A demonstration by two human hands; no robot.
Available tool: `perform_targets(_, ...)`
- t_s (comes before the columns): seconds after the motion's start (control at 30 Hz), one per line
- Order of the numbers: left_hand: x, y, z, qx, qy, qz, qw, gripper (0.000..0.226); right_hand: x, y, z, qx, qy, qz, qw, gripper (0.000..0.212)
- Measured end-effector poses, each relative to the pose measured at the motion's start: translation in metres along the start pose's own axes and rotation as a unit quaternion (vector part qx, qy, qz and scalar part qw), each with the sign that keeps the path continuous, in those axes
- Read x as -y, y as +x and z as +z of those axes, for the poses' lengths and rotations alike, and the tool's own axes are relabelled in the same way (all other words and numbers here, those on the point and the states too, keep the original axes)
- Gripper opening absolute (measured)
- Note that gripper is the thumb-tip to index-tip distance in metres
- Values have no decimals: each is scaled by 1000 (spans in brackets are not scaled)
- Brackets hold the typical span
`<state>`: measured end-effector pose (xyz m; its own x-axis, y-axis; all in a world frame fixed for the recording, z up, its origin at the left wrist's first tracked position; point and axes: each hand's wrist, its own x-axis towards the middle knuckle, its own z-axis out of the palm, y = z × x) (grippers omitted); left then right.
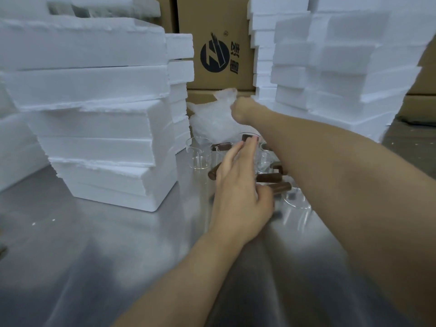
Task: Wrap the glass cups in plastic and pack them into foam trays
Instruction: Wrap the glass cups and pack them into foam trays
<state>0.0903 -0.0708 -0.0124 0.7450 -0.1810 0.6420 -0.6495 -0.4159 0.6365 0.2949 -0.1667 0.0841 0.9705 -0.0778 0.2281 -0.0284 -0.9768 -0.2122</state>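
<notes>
We see the left hand (238, 192) reaching up from the lower middle of the frame over a cluster of glass cups (198, 154) at the centre. Its fingers are stretched out almost straight and close together, and it grips nothing. Its fingertips (250, 140) lie at the rim of the rearmost cup (246, 135), though the blur keeps us from telling whether they touch it. The thumb is bent beside one of the brown handles (269, 177) that stick out of the cups.

The cups stand on the metal table (94, 256), close together. Most are upright, and one clear cup (297, 199) sits nearest to us at the right edge of the cluster, partly behind the right forearm.

The right arm crosses in from the right edge towards the upper middle. There the right hand (239, 110) is curled tightly and has hold of the clear plastic wrap (210, 119), which is heaped just behind the cups, with a corner pulled up beside the hand.

A stack of foam trays (99, 128) fills the left of the frame, standing on the table just left of the cups. A second stack of foam trays (330, 67) rises at the upper right. Between them, at the top centre, stands a cardboard box (212, 22) with a black logo.
</notes>
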Motion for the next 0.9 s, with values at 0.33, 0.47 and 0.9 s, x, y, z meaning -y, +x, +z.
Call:
perform_targets(0.33, -18, -3, -9, -67, -19, -45, 997, 62, -10, -192, -41, -228, 482, -122, 837, 27)
perform_targets(0.47, -35, -7, -19, -132, -184, -115, 967, 75, -34, -255, -34, -220, 488, -142, 832, 43)
perform_targets(0.9, -38, 11, -57, -334, -230, -146, 902, 19, -93, -265, -22, -134, 14, -67, 989, 32)
